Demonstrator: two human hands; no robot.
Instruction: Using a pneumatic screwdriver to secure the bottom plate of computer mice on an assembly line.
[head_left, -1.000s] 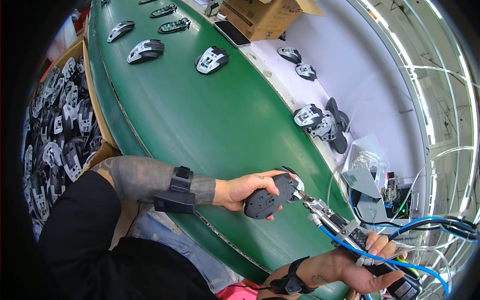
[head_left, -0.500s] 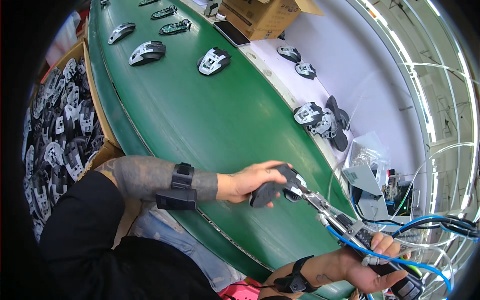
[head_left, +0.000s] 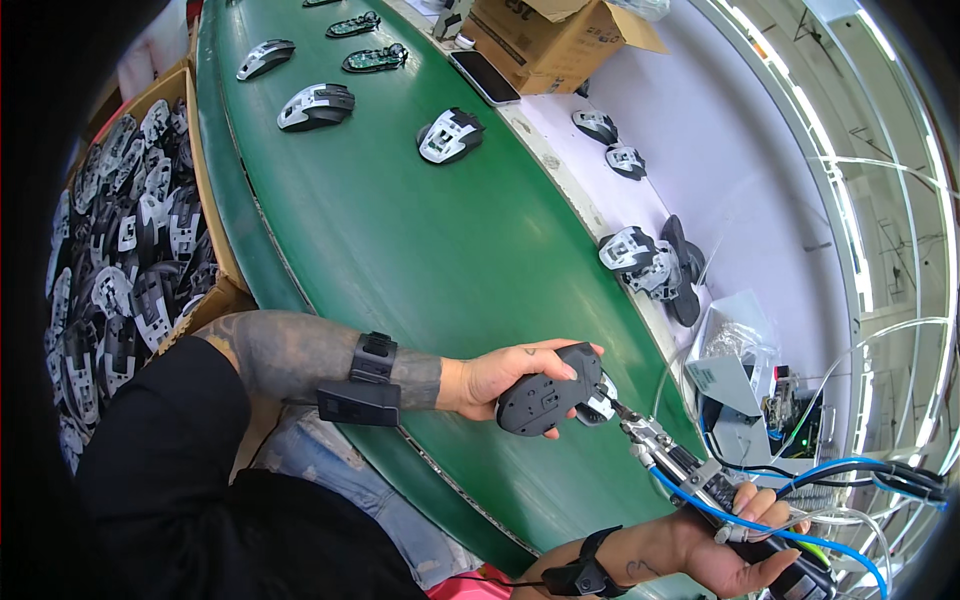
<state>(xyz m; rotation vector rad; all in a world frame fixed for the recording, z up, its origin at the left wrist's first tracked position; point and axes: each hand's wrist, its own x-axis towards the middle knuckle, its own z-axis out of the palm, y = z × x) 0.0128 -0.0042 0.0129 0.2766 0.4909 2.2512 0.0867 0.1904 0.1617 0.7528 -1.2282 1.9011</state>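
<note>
My left hand (head_left: 490,377) is closed around a computer mouse (head_left: 535,405), its black underside turned up toward me. Beside its right end shows a white and black mouse shell (head_left: 598,402); whether it belongs to the held mouse I cannot tell. In my right hand (head_left: 735,550) is a powered screwdriver (head_left: 690,475) with a metal nose and a blue air hose. Its tip points up and left, close to the white shell; contact cannot be made out. Both hands are over the green conveyor belt (head_left: 400,270).
Partly assembled mice (head_left: 450,135) and green circuit boards (head_left: 375,58) sit farther up the belt. More mice (head_left: 630,250) and a phone (head_left: 485,77) lie on the right ledge. A carton of mouse shells (head_left: 130,250) stands left; an open cardboard box (head_left: 545,45) is at the back.
The held mouse has turned so more of its underside faces me. The screwdriver has drawn back slightly, down and right, from the shell. The whole view has shifted a little.
</note>
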